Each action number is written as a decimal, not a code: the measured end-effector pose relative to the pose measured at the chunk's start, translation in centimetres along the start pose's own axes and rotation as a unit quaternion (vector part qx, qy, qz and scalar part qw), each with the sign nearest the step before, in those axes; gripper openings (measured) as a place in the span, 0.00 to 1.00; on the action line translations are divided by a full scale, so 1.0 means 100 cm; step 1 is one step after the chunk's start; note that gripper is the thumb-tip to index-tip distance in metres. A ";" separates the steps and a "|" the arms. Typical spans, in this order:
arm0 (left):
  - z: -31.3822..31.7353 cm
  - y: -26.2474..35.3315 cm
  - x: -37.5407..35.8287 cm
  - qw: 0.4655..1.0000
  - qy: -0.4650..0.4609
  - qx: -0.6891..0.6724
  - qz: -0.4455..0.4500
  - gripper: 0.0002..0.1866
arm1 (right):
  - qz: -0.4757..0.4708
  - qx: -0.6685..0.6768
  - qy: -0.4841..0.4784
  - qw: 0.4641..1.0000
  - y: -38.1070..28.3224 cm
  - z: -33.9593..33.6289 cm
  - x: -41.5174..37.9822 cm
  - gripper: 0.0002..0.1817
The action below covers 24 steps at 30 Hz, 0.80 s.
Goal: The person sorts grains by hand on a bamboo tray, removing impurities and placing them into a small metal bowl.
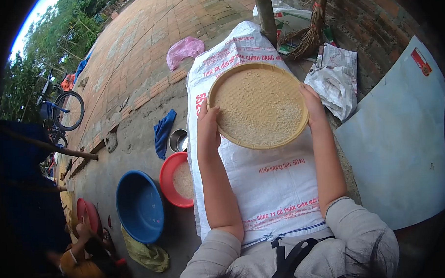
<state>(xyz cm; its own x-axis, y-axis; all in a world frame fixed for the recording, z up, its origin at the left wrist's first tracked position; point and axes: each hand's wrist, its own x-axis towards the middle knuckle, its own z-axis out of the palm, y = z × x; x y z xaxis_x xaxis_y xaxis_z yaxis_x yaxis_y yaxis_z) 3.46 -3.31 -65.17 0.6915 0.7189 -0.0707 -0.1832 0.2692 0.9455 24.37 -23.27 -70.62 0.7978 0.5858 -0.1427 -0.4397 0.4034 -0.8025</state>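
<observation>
Left hand [209, 127]: closed on the left edge of a round tray, thumb over the rim. Right hand [313, 105]: closed on the right edge, slightly higher in the frame; its fingers behind the tray are hidden.

Tray [262, 145], one: shallow, yellowish, apparently woven, with a raised rim; placed just above and right of the frame's middle. Likely light, a little springy, and firmest at the bound rim. Best hold: opposite sides of the rim, as here, since the thin floor would probably flex under a one-sided grip.

Grain [255, 101], one loose layer: pale, spread over most of the tray floor, with a whiter patch toward the right. Judged dry and quick to slide; a tilt could send it over the low rim.

Sack [283, 191], one: white, red lettering, beneath the tray from top centre to lower centre. Soft and smooth by its look. Whether the tray touches it cannot be told.

Red basin [167, 176], one: left of the sack, pale contents inside. Blue basin [139, 205], one: just beside it, lower left of centre. Metal bowl [178, 140] and blue cloth [164, 133]: above the red basin.

Outlying: pink bag [185, 52], upper centre-left; broom [315, 30], upper right; pale board [394, 138], right side; another person [82, 264], lower left.
</observation>
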 end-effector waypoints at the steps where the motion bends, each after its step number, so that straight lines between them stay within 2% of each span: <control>1: 0.023 -0.009 0.002 1.000 -0.003 -0.004 -0.022 0.26 | -0.013 0.028 0.014 0.999 -0.018 -0.016 0.000 0.18; 4: 0.055 -0.041 0.003 0.996 -0.068 -0.041 -0.041 0.28 | -0.006 0.096 0.040 0.995 -0.063 -0.038 -0.019 0.17; 7: 0.037 -0.036 0.008 0.995 -0.065 -0.048 -0.066 0.27 | -0.038 0.053 0.102 0.993 -0.050 -0.028 -0.020 0.17; 9: -0.006 -0.026 0.016 0.997 -0.050 -0.045 -0.038 0.26 | -0.036 0.033 0.057 0.997 -0.020 0.012 -0.023 0.20; 11: -0.062 -0.009 0.013 0.998 -0.026 -0.053 -0.023 0.24 | -0.005 -0.028 0.001 1.000 0.006 0.069 -0.044 0.27; 13: -0.105 0.008 -0.006 0.995 0.011 -0.098 -0.022 0.23 | -0.041 -0.129 -0.111 0.985 0.049 0.092 -0.048 0.35; 14: -0.125 0.012 -0.014 0.997 0.015 -0.079 -0.009 0.23 | -0.035 -0.124 -0.116 0.985 0.045 0.098 -0.055 0.35; 16: -0.133 0.019 -0.027 0.995 0.001 -0.096 -0.009 0.24 | 0.082 -0.150 -0.226 0.959 0.020 0.114 -0.073 0.36; 17: -0.125 0.021 -0.028 0.996 0.010 -0.092 -0.006 0.24 | 0.108 -0.152 -0.214 0.959 0.010 0.110 -0.072 0.33; 19: -0.100 0.011 -0.013 0.998 0.014 -0.057 0.005 0.23 | 0.063 -0.136 -0.165 0.975 0.009 0.084 -0.050 0.29; 23: 0.010 -0.009 0.002 1.000 0.005 0.006 0.004 0.25 | -0.005 0.045 0.041 0.998 -0.020 0.016 -0.020 0.19; 24: 0.032 -0.010 -0.002 1.000 0.004 0.004 0.000 0.26 | -0.009 0.042 0.045 0.998 -0.027 -0.005 -0.014 0.19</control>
<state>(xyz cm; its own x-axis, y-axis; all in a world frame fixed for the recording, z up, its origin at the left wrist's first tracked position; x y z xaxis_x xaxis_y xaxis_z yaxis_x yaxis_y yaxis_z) 5.77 -5.82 -65.09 0.6863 0.7236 -0.0736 -0.1767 0.2641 0.9482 24.58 -25.51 -68.53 0.8379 0.5143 -0.1828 -0.4548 0.4728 -0.7548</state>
